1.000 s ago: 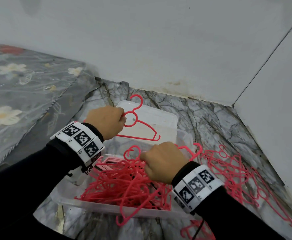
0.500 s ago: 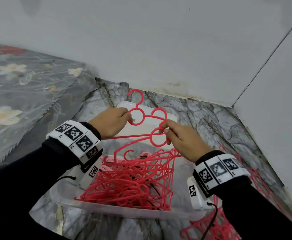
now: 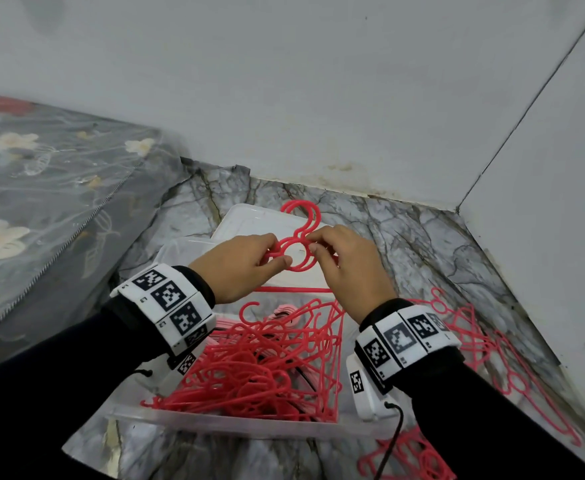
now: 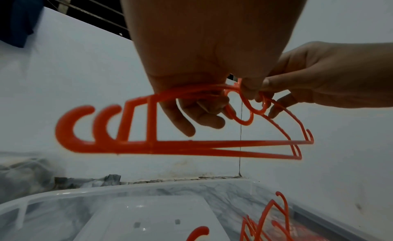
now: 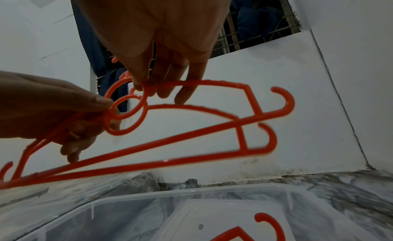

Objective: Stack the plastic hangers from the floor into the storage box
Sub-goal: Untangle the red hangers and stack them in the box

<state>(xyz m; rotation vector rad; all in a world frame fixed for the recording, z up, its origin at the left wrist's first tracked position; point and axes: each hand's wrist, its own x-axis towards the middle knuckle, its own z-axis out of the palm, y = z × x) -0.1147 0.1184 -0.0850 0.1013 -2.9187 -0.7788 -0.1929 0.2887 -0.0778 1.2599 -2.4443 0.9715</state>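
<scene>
Head view, centre of frame: my left hand (image 3: pixel 239 268) and right hand (image 3: pixel 350 271) pinch two red hangers (image 3: pixel 293 252) above the storage box (image 3: pixel 215 422). Wrist views: their rings overlap askew; I'd align hooks and bars before lowering.

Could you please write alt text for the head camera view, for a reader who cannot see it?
Both hands, left and right, pinch the rings of two overlapped red hangers above a clear box holding a tangle of red hangers. More hangers lie on the marble floor to the right.
</scene>
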